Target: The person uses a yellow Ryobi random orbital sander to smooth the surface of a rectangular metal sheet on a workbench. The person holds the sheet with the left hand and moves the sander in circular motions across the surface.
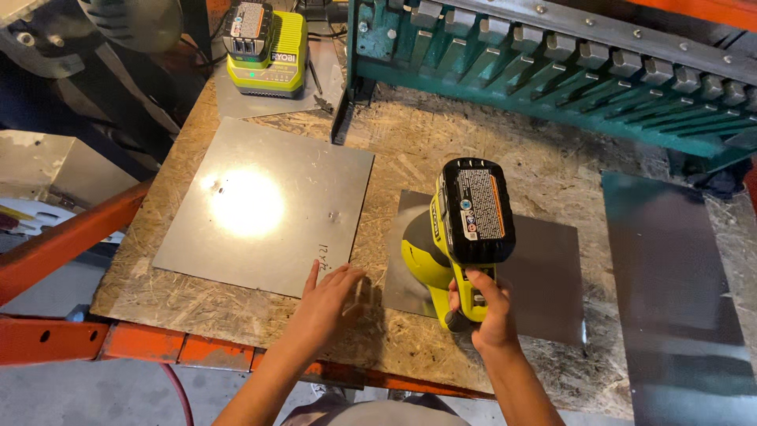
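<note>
My right hand (487, 312) grips the handle of a yellow-green cordless power tool (451, 246) with a black battery pack on top. The tool's base rests on a small grey metal sheet (544, 276) lying on the chipboard bench (410, 150). My left hand (331, 296) lies flat, fingers spread, on the bench at the near right corner of a larger shiny metal sheet (264, 205), with its fingertips touching that sheet's edge.
A yellow-green battery charger with a battery (266, 49) stands at the back left on another metal sheet. A teal metal-bending machine (568, 71) spans the back. A dark metal sheet (678, 300) lies at the right. An orange steel frame (71, 237) borders the bench.
</note>
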